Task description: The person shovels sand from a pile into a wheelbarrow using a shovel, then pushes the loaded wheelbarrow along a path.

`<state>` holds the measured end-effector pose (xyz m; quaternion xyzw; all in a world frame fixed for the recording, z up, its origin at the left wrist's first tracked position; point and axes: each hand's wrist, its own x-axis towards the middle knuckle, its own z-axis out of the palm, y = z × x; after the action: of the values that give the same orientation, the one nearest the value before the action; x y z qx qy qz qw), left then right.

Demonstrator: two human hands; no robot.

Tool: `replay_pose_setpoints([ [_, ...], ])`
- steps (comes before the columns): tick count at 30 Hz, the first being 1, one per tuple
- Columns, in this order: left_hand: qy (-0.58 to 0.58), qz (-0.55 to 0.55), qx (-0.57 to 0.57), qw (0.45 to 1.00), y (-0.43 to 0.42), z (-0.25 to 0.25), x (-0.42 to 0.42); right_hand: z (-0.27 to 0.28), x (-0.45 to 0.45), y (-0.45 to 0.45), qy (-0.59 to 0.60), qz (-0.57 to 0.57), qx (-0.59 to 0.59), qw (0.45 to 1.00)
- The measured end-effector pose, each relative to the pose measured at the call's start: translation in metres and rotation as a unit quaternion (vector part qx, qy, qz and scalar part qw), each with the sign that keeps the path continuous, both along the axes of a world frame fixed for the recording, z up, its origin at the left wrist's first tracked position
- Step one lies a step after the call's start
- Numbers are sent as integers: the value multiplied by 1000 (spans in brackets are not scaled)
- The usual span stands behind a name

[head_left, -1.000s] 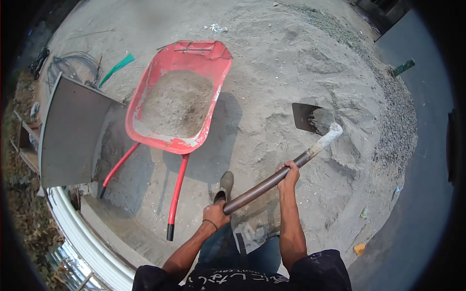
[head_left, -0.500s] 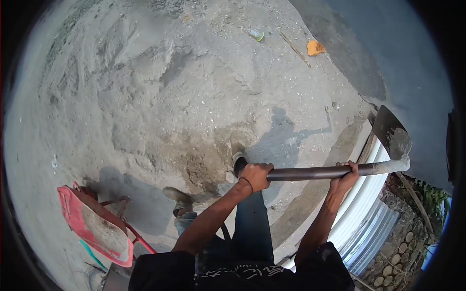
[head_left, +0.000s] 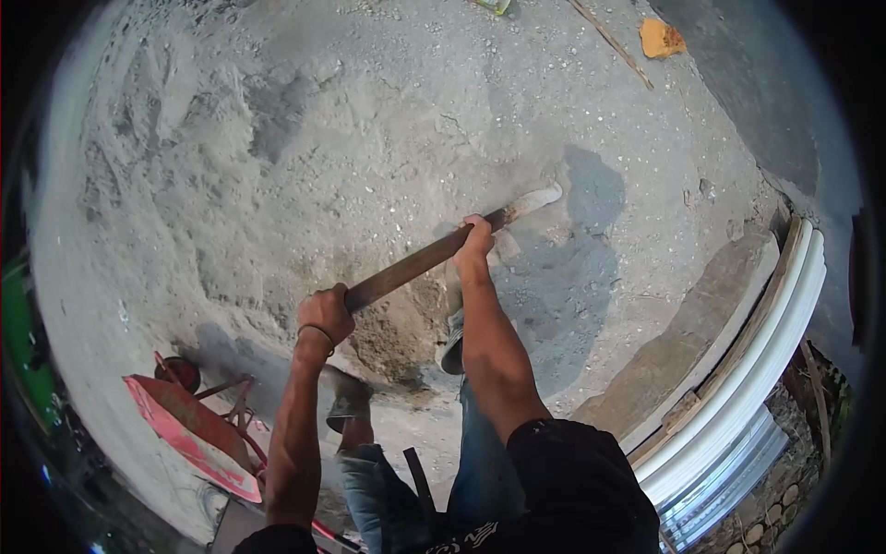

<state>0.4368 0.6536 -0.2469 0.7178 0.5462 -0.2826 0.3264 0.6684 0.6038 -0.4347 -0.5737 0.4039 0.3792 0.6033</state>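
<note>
A hoe with a thick brown handle (head_left: 411, 270) slants across the middle of the view over grey sandy ground. My left hand (head_left: 325, 314), with a dark band at the wrist, is wrapped round the handle's near end. Further up, close to the pale metal neck, my right hand (head_left: 475, 238) grips the same handle. The hoe's head (head_left: 552, 194) points away to the upper right; its broad blade is hidden from this angle. Below the handle lies a dug patch of browner sand (head_left: 401, 337), beside my boots (head_left: 351, 402).
A red wheelbarrow (head_left: 189, 434) stands at lower left. White curved panels (head_left: 738, 397) and a concrete edge (head_left: 692, 332) run along the right. An orange lump (head_left: 662, 39) and a thin stick (head_left: 614, 44) lie at the top.
The hoe has swung from the right side, its blade visible there, to the middle over the sand. My left hand moved left, my right hand left and farther forward. The view has shifted.
</note>
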Motion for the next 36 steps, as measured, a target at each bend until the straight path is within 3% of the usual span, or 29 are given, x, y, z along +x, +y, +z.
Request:
replay_pose_setpoints([
  [5,-19,14,-31,999,-21,64,57,44,47,-19,56,115,95,987],
  [8,-79,19,-13,997,-5,133,90,71,75,-25,77,146,100,981],
  [11,-120,-1,8,993,16,199,65,117,44,-6,86,151,135,976],
  [16,-162,10,7,987,-7,325,-64,246,-84,-30,71,227,86,967],
  [18,-170,46,92,980,-30,385,-139,283,-155,-25,97,298,58,948],
  [21,-188,78,177,963,-90,457,-265,362,-289,-26,143,367,144,908],
  [25,-86,228,190,951,-211,552,-426,446,-489,-39,181,480,139,847],
  [28,9,351,265,898,-328,580,-520,521,-648,-74,168,595,212,757],
  [30,44,451,304,838,-403,580,-566,535,-735,-110,209,641,251,695],
  [32,55,514,328,791,-471,561,-603,550,-824,-159,184,682,235,668],
  [34,103,622,320,707,-530,524,-629,552,-891,-214,152,719,240,635],
  [36,132,674,302,661,-582,475,-639,530,-937,-264,104,768,278,568],
])
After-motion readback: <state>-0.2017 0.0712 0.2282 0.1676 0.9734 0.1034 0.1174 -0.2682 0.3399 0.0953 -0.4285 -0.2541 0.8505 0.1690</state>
